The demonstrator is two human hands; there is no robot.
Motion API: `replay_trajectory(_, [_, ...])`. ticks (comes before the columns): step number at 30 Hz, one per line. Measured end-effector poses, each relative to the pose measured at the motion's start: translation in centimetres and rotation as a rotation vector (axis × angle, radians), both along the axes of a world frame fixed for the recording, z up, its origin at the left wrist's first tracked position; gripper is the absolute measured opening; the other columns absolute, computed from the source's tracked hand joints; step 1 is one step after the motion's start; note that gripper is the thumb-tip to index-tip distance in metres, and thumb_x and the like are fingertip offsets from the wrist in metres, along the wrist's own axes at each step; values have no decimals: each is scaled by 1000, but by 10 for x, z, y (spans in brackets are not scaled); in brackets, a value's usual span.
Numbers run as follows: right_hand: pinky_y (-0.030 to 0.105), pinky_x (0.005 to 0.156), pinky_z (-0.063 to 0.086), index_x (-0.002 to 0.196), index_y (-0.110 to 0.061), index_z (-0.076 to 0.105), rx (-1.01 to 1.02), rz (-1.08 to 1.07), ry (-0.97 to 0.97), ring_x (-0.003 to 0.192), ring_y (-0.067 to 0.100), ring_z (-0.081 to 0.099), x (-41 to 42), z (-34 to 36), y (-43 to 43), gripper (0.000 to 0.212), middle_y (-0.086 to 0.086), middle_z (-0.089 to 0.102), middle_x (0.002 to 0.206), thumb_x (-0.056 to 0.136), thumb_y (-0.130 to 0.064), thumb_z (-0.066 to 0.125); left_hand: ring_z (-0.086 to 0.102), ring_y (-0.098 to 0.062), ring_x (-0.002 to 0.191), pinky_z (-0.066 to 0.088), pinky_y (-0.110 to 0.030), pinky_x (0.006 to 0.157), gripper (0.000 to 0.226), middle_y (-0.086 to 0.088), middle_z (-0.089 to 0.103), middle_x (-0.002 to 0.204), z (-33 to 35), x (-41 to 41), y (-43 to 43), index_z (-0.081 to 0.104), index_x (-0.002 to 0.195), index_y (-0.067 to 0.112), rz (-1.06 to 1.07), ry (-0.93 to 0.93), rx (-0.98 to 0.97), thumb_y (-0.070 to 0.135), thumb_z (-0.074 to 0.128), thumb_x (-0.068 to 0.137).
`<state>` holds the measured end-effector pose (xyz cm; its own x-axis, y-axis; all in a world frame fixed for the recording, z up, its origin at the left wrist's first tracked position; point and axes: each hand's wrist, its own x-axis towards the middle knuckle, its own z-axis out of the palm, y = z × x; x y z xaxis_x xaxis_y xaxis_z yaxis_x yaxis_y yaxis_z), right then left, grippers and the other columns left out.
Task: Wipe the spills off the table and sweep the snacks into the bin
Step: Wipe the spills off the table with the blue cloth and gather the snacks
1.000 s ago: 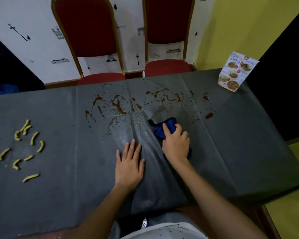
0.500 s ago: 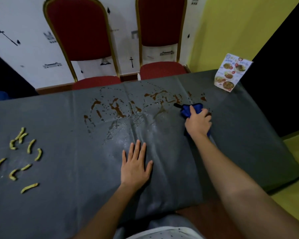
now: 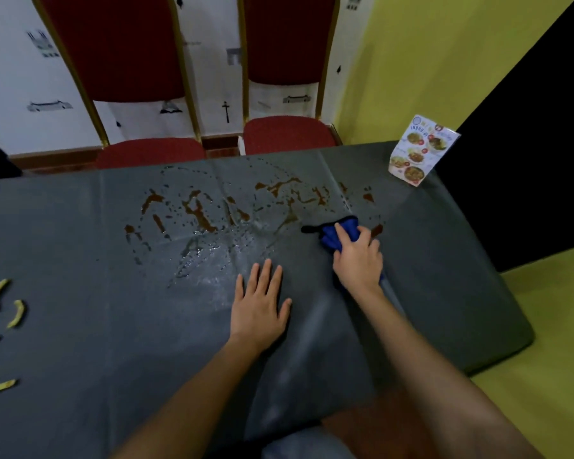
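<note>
Brown sauce spills (image 3: pixel 199 215) and wet streaks spread over the far middle of the table's dark grey cloth (image 3: pixel 80 326). My right hand (image 3: pixel 358 260) presses a blue cloth (image 3: pixel 338 231) onto the table at the spills' right end; a brown spot (image 3: pixel 376 230) lies just right of my fingers. Flat on the cloth nearer to me, fingers spread, rests my left hand (image 3: pixel 259 306) with nothing in it. Several yellow curved snacks (image 3: pixel 17 313) lie scattered at the left edge of view. No bin is in view.
Two red chairs (image 3: pixel 146 154) (image 3: pixel 289 134) with gold frames stand against the table's far side. A printed menu card (image 3: pixel 418 150) stands at the far right corner. The table's right end drops to a yellow-green floor (image 3: pixel 550 326).
My right hand, with the blue cloth, first swept out from the table's middle to the far right of the spills, then drew back slightly towards me. My left hand stayed flat in place.
</note>
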<state>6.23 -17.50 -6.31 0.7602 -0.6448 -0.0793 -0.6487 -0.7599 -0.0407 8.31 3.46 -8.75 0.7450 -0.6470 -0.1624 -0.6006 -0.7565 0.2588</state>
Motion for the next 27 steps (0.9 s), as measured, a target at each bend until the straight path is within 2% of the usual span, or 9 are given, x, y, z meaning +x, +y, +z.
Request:
replay_trajectory(6, [48,97,38,147,-36,30,99,-197,-4,119,40,39,35,5,-71,55,15,27,145,95,-35,51,-11,-21,141,-10,-44,113,70,-3,0,158,-5,4,-16,7,150,20,54,-31,-4,56,5,90])
replay_trajectory(12, [44,92,42,148,-35,26,77,-91,7,113,36,43,-14,0,-49,61,13,27,145,93,-37,53,-12,-26,142,-9,-48,113,67,-4,-6,156,-6,-4,-49,3,150,23,102,-23,38,55,4,91])
replay_trajectory(16, [43,93,43,149,-36,24,71,-45,36,116,33,41,-39,-3,-47,63,10,26,147,93,-38,52,-8,-26,143,-5,-48,114,67,-3,-2,156,-6,2,-72,8,149,23,145,-33,2,56,7,91])
replay_trajectory(24, [45,94,40,148,-34,28,61,-21,-23,119,36,39,37,-2,-116,59,15,25,148,94,-36,51,-7,-24,143,-8,-44,113,65,-1,-1,156,-10,21,-108,8,149,26,111,-62,24,57,11,91])
replay_trajectory(27, [46,96,38,148,-34,27,116,-53,-10,120,37,37,71,2,-138,57,15,23,148,95,-35,49,4,-25,144,4,-48,113,63,-2,11,156,-13,23,-110,16,149,25,110,-79,48,55,17,93])
